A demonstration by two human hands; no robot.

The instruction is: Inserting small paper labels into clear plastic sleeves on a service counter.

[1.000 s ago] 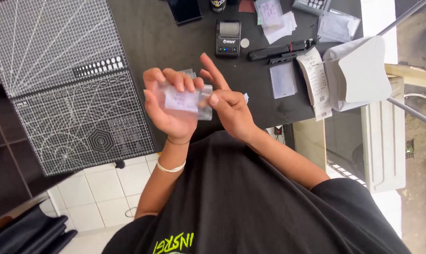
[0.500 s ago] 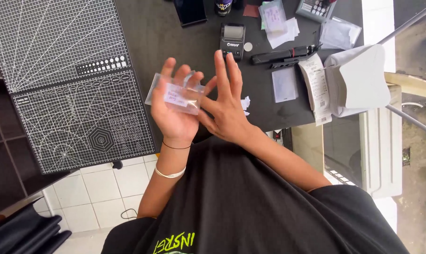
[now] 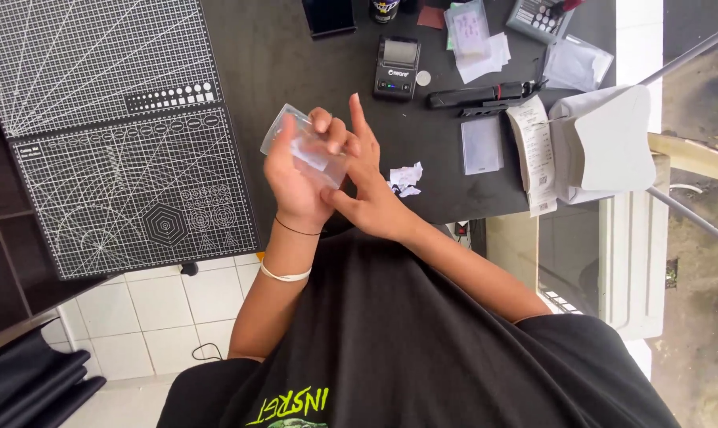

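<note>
The left hand [image 3: 295,178] is raised above the dark table [image 3: 295,55], its fingers curled around a small clear plastic pouch [image 3: 299,147] that stands tilted between thumb and fingertips. The right hand [image 3: 371,194] sits just beside it, touching the pouch's lower edge; its fingers are spread loosely, the forefinger pointing up, gripping nothing on their own. Two thin bands circle the left wrist, one dark and one white.

Under the hands, on the table, lies a scrap of crumpled white paper [image 3: 405,178]. To the left a black cutting mat [image 3: 129,186] with white grid lines hangs partly over the table's edge, and a second mat [image 3: 89,55] lies beyond it. Farther back sit a small black label printer [image 3: 396,67], a white round sticker [image 3: 423,78] next to it, and a long black tool [image 3: 486,95]. A flat clear sleeve [image 3: 482,145] lies near a long printed receipt [image 3: 533,154], which rests against a folded white paper bag [image 3: 605,143]. More clear pouches and paper slips [image 3: 478,40] are scattered at the far edge.
</note>
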